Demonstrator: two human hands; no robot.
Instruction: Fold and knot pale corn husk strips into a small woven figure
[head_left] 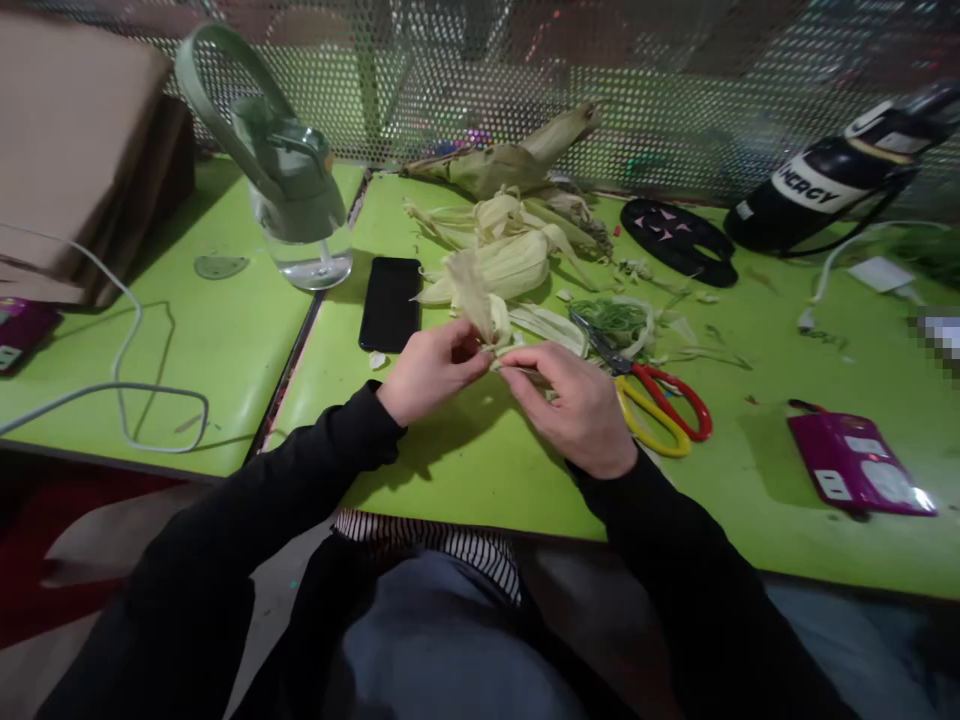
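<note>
My left hand [439, 368] and my right hand [574, 405] meet near the table's middle, fingertips almost touching. Both pinch a pale corn husk piece [472, 295], which rises upright above the left fingers. Just beyond lies a pile of pale corn husks [499, 260], with greener, drier husks [517, 160] behind it. Scissors [660, 400] with one red and one yellow handle lie close to my right hand, blades partly over a bundle of green strands [611, 318]. A black phone [390, 305] rests beyond my left hand.
A clear-bottomed green water bottle [300, 200] stands at the back left, beside brown cardboard [75, 130]. At right lie a black bottle [832, 180], a black palette-shaped piece [675, 240] and a purple device [859, 465]. A white cable [135, 320] loops at left. Perforated metal mesh [420, 80] borders the back.
</note>
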